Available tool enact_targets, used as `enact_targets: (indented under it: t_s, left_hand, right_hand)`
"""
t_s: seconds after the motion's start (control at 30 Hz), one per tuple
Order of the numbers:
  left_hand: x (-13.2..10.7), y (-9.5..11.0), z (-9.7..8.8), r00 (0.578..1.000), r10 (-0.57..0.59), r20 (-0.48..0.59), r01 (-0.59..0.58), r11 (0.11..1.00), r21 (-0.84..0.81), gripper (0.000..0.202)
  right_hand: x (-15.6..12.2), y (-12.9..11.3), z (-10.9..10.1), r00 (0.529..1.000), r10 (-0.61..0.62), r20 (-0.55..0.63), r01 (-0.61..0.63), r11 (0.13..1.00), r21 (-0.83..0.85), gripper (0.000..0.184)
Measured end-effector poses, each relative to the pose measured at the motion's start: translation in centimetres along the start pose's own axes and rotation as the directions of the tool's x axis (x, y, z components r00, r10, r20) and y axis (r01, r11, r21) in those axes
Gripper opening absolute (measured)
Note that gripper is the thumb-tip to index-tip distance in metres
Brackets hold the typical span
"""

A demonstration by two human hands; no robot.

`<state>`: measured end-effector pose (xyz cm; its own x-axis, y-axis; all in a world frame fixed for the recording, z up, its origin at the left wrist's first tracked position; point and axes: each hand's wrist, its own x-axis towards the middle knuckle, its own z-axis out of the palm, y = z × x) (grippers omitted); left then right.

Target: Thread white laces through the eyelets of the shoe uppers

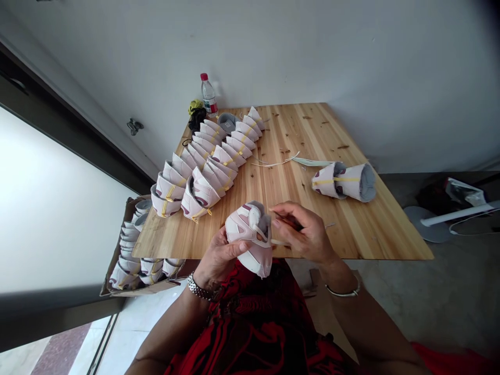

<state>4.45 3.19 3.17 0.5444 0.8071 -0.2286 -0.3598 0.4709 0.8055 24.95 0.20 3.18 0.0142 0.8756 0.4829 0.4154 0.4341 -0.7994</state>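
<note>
My left hand (223, 255) grips a white and pale pink shoe upper (252, 239) just over the table's front edge, thumb on its near side. The upper has mauve patches, and its opening faces right. Right beside that opening, my right hand (304, 229) is closed in a pinch on a thin dark tool (288, 219), whose exact kind is hard to make out. A short pale strip shows between the upper and my right hand. On the left of the wooden table (285, 135), two rows of nested shoe uppers (203, 187) carry yellow ties.
Two nested uppers (351, 182) lie at the right. Pale laces (310, 161) lie mid-table. A bottle (209, 96) and a dark bundle (197, 119) stand at the back left. A cardboard box (117, 255) of uppers sits below left. A white stand (429, 224) is at right.
</note>
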Motion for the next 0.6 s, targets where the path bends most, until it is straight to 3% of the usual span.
enact_targets:
  t_s: [0.1, 0.2, 0.33, 0.47, 0.6]
  left_hand:
    - [-0.1, 0.6, -0.3, 0.999, -0.044, 0.006, 0.044, 0.999, -0.026, 0.047]
    - [0.0, 0.7, -0.2, 0.997, -0.073, 0.04, 0.075, 0.996, -0.045, 0.036]
    - [0.3, 0.0, 0.2, 0.994, -0.078, 0.073, 0.08, 0.996, -0.031, 0.03]
    - [0.4, -1.1, -0.1, 0.998, -0.051, 0.044, 0.048, 0.997, 0.056, 0.035]
    - [0.5, -2.0, -0.4, 0.995, 0.096, 0.003, -0.096, 0.982, 0.165, 0.029]
  right_hand:
    - [-0.4, 1.1, -1.7, 0.991, -0.057, 0.123, 0.049, 0.996, 0.067, 0.012]
    - [-0.7, 1.8, -2.5, 0.944, -0.184, 0.275, 0.139, 0.975, 0.176, 0.013]
    - [-0.8, 1.2, -2.1, 0.909, -0.321, 0.266, 0.241, 0.925, 0.294, 0.017]
    - [-0.6, 0.5, -1.5, 0.952, -0.242, 0.185, 0.182, 0.939, 0.293, 0.008]
    - [-0.5, 0.0, -1.3, 0.989, -0.091, 0.116, 0.037, 0.915, 0.401, 0.016]
